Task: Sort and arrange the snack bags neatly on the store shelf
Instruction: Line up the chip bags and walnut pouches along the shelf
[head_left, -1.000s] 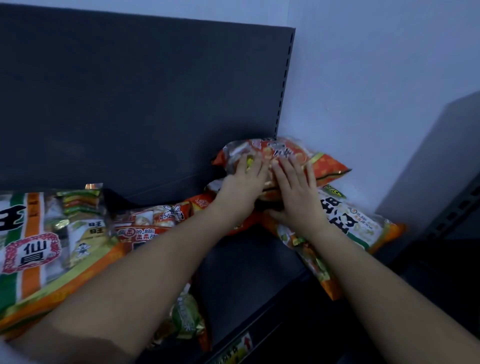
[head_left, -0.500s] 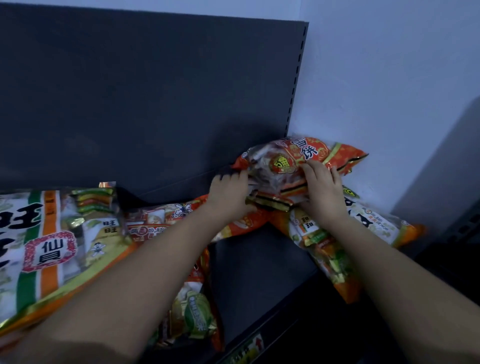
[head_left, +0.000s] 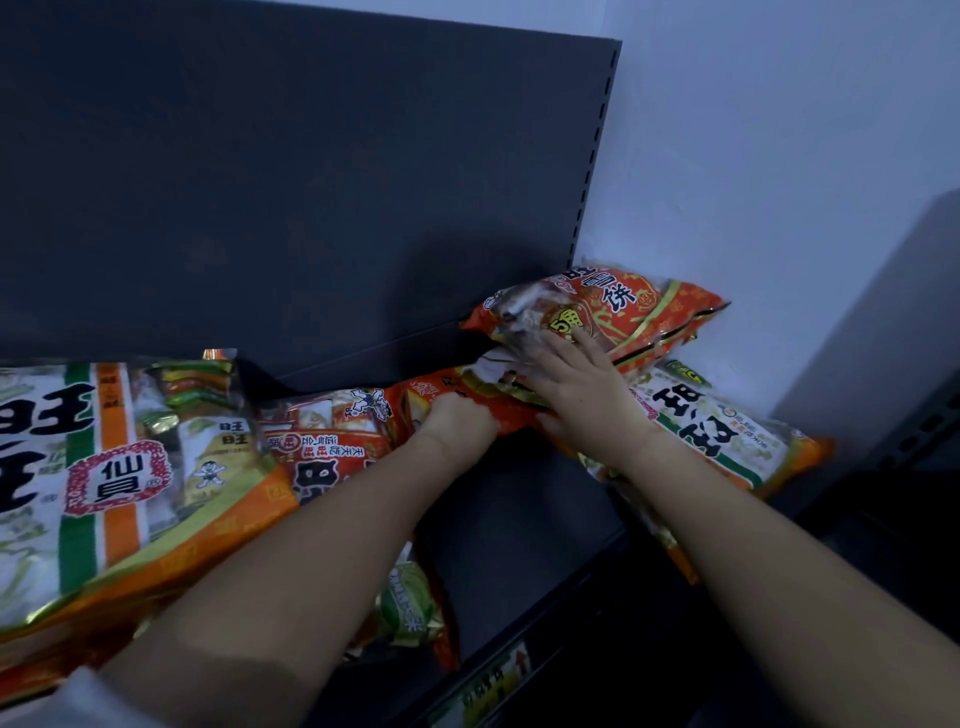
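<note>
An orange-red snack bag (head_left: 623, 312) lies on top of a pile in the shelf's right back corner. Under it sits a white bag with an orange rim (head_left: 722, 436), which sticks out over the shelf's front. My right hand (head_left: 576, 387) rests flat with spread fingers on the top bag's front edge. A red bag (head_left: 332, 436) runs from the pile toward the left. My left hand (head_left: 460, 418) is curled and grips that red bag's right end. At the far left lies a large white bag with green and orange stripes (head_left: 83, 478).
A small green-and-orange bag (head_left: 410, 603) lies near the shelf's front under my left forearm. The dark shelf floor (head_left: 524, 525) shows between my arms. The dark back panel (head_left: 311, 197) rises behind, a pale wall (head_left: 779, 156) stands at the right, and price labels (head_left: 488, 686) line the front edge.
My left hand has dropped from the top bag's left end to the red bag below it. My right hand slid left onto the top bag's front edge, fingers now spread.
</note>
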